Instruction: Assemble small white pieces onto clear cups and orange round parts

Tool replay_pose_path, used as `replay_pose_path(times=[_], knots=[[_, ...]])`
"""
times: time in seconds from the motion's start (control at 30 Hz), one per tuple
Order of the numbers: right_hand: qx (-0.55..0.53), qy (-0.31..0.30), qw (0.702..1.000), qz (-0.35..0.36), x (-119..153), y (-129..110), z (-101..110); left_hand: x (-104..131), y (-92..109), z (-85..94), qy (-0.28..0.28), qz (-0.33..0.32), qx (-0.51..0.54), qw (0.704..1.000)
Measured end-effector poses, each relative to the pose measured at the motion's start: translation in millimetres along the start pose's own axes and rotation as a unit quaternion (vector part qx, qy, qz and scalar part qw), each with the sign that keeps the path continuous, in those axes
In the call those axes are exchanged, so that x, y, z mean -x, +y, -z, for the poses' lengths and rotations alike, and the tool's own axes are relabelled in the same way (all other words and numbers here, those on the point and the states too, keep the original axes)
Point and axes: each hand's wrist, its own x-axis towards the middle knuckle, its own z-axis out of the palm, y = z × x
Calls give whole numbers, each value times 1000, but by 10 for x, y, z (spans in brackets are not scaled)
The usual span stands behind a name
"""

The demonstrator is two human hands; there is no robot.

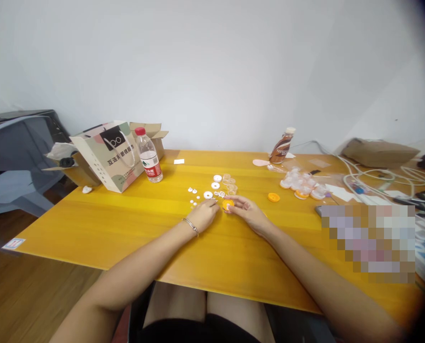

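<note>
My right hand [246, 210] grips a small round orange plastic part [228, 202] by its right side; something white shows in its middle. Just left of it is my left hand [204, 213], fingers pinched together, with a bracelet at the wrist. Whatever its fingertips hold is too small to make out. Beyond the hands lie white plastic discs [217, 178], a white spoked wheel [221, 194] and clear plastic rings [230, 183]. Several tiny white pieces [194, 191] are scattered above my left hand. Another orange round part [273, 197] rests on the table to the right.
On the yellow table [241, 257], a water bottle [148, 157] and paper bag [108, 155] stand left. At right are a brown drink bottle [282, 147], a pile of clear and orange plastic pieces [300, 181] and white cables [351, 176]. A blurred patch covers the right side.
</note>
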Motion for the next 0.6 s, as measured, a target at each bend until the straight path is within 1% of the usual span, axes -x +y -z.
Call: replay_pose_path(times=[0.1, 0.23, 0.3, 0.43, 0.6], knots=[[0, -10, 1000, 5, 1, 6, 2, 22, -45, 66, 25, 15, 26, 999], [15, -12, 1000, 7, 3, 16, 6, 45, -67, 148, 41, 82, 85, 992], [28, -9, 1000, 6, 6, 19, 4, 40, -61, 173, 60, 100, 152, 981], [34, -17, 999, 9, 14, 26, -15, 15, -36, 199, 95, 119, 286, 946], [30, -32, 999, 5, 23, 33, -63, 8, -3, 207, 130, 118, 338, 925]])
